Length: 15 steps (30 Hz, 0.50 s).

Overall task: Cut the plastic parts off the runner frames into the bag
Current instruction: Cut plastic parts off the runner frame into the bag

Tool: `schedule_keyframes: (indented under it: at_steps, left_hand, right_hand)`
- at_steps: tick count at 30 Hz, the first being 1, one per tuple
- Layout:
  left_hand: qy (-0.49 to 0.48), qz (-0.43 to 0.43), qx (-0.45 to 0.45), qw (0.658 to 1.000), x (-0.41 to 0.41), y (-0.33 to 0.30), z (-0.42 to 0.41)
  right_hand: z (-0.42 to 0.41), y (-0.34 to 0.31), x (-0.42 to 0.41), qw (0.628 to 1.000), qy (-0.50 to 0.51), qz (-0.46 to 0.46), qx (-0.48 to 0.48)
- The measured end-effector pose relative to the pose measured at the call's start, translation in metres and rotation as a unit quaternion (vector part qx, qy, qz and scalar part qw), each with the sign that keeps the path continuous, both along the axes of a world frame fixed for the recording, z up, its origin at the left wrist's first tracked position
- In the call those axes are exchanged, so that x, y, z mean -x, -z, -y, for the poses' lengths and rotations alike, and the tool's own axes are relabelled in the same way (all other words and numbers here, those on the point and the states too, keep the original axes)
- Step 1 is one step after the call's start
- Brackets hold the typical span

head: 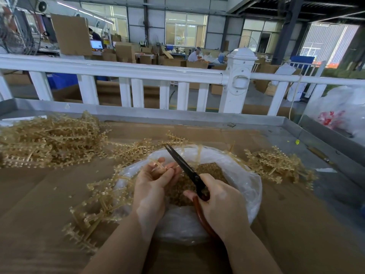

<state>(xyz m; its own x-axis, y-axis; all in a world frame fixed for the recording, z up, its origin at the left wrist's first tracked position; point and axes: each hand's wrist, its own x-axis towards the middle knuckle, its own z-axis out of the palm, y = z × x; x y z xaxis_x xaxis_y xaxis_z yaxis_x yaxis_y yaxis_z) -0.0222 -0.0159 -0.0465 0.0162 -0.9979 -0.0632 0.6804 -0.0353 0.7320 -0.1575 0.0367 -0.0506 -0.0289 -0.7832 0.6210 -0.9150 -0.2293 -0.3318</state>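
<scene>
Two heaps of amber runner frames flank us, and the larger uncut pile (49,139) sits far left on the cardboard-covered table (39,194), near enough that we can pull fresh stock without leaning. Nearer us, a few loose frames (98,204) lie against the left edge of the bag, probably next in line. Our left hand (152,180) curls its fingers around a small frame piece (158,166), pinching it with the thumb and holding it up over the bag's mouth so that whatever we snip drops straight in. The clear plastic bag (246,178) lies open in front of us with its rim rolled back, and a mound of cut parts (209,171) already fills its middle, so we judge the job well under way. Our right hand (219,200) is wrapped around the reddish handles of the scissors (187,169), the dark blades pointing up and away, together or nearly so, just beside the held piece. To the right, a smaller heap of frames (276,165) rests by the bag; whether these are stripped or waiting, we cannot tell.
</scene>
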Motion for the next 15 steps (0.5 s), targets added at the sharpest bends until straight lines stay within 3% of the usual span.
schedule_keyframes:
  at_steps: [15]
  left_hand:
    - [0.009,0.065,0.034,0.997,0.0013,0.0033,-0.0008]
  right_hand:
    - [0.003,0.0056,0.0004,0.999,0.012,-0.011,-0.027]
